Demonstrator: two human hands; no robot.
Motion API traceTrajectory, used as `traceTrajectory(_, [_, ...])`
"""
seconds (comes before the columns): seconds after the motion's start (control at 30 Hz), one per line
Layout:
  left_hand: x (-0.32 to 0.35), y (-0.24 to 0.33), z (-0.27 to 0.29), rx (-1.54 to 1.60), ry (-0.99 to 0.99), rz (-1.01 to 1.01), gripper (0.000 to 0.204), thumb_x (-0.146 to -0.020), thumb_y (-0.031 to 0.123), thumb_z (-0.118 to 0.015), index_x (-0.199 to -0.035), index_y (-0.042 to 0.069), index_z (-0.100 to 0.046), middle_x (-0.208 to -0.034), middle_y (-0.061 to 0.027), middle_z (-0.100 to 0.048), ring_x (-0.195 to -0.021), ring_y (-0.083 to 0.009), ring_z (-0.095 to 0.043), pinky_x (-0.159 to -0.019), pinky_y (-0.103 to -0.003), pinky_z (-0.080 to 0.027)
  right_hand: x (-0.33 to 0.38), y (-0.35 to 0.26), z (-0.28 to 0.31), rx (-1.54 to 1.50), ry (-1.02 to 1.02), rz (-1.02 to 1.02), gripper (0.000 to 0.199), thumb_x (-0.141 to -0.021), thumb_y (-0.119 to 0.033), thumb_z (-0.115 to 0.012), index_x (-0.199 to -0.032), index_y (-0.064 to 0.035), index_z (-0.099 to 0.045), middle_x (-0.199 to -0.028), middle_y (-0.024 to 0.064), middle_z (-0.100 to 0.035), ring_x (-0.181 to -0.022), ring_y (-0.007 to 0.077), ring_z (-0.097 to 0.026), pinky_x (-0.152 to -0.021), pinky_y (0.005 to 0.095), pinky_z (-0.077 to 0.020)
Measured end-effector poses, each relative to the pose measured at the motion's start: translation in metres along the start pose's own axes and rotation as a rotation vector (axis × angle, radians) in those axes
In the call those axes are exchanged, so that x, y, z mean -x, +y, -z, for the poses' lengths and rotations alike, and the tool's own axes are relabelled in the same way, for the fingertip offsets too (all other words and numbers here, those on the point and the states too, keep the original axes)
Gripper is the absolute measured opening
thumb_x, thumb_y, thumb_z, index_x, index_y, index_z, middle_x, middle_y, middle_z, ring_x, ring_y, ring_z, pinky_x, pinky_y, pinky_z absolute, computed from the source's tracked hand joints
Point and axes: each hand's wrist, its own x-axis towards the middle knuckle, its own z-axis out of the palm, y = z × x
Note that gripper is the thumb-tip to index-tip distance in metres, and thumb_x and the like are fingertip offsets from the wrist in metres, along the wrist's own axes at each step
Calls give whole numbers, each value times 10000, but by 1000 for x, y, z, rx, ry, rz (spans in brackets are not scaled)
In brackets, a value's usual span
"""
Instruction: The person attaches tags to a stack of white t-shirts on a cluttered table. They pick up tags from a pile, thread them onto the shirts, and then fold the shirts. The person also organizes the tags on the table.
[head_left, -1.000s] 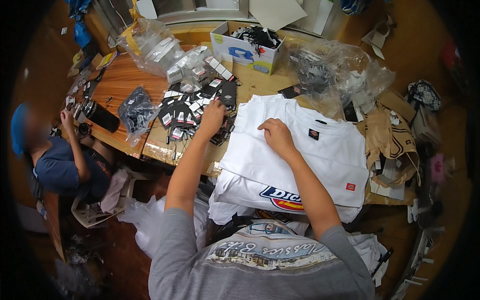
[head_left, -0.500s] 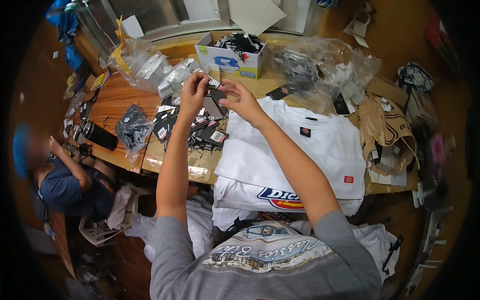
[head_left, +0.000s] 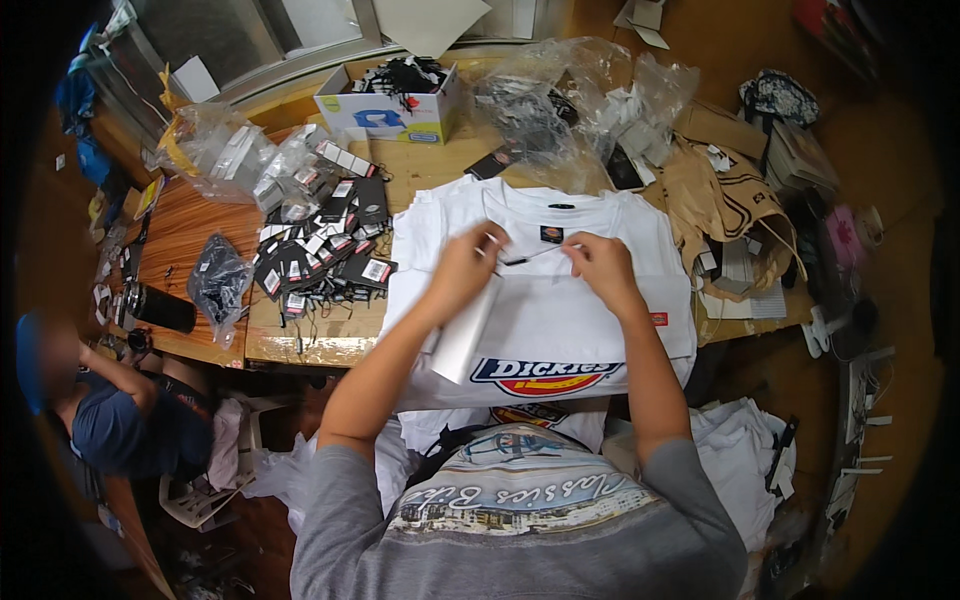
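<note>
A stack of folded white T-shirts (head_left: 640, 300) lies in front of me, the collar of the top one pointing away. A small black label (head_left: 551, 234) shows inside its neck. Over the shirt's left side, my left hand (head_left: 462, 270) pinches a hang tag (head_left: 466, 338), whose blurred white face hangs below the fingers. My right hand (head_left: 606, 270), just right of the neck label, has its fingertips closed on the end of a thin string (head_left: 520, 261). That string, with a dark piece on it, stretches between both hands above the shirt.
Left of the shirts spreads a pile of black and white hang tags (head_left: 325, 250). Behind stand a white box (head_left: 430, 118) of black strings and crumpled clear plastic bags (head_left: 540, 95). Tan garments (head_left: 720, 200) lie right. A person in blue (head_left: 140, 420) sits at far left.
Both hands have come back from above the tag pile to over the T-shirt. The hang tag now hangs from my left hand, and its string is spread between my hands. The view has shifted right.
</note>
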Motion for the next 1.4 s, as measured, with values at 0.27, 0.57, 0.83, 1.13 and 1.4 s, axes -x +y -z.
traceTrajectory(0.27, [-12, -37, -120, -351, 15, -265, 102, -676, 95, -534, -700, 1, -504, -667, -155, -520, -645, -322, -503, -589, -379, -415, -18, 129, -6, -1545, 372, -326, 127, -799, -101, -498, -883, -6, -485, -854, 138, -557, -754, 217, -557, -697, 303, -462])
traceTrajectory(0.57, [-62, -78, -119, -649, 117, -395, 121, -655, 38, -521, -760, 25, -579, -782, -102, -516, -734, -256, -500, -619, -328, -430, -54, 133, -25, -676, 273, -315, 78, -703, -16, -541, -772, 19, -549, -634, 94, -593, -501, 129, -539, -476, 203, -430])
traceTrajectory(0.83, [-62, -83, -112, -209, 212, -195, 126, -579, 14, -632, -647, -13, -530, -717, -114, -516, -599, -251, -519, -558, -309, -418, -46, 108, -33, -293, 412, -52, 76, -660, -101, -618, -723, -60, -628, -551, 21, -534, -495, 92, -475, -467, 223, -381])
traceTrajectory(1.13, [-67, -88, -109, 9, 229, -7, 145, -567, -9, -658, -633, -10, -529, -633, -83, -532, -548, -148, -503, -539, -246, -409, -51, 110, -42, -437, 405, -27, 104, -655, -142, -641, -725, -65, -630, -506, -11, -483, -469, 62, -419, -428, 213, -330])
traceTrajectory(1.4, [-68, -92, -109, 67, 224, 80, 155, -552, -1, -670, -629, -12, -535, -627, -100, -545, -543, -168, -517, -533, -258, -411, -55, 104, -48, -508, 406, -17, 96, -659, -127, -637, -717, -52, -625, -490, -23, -467, -450, 40, -392, -409, 202, -308])
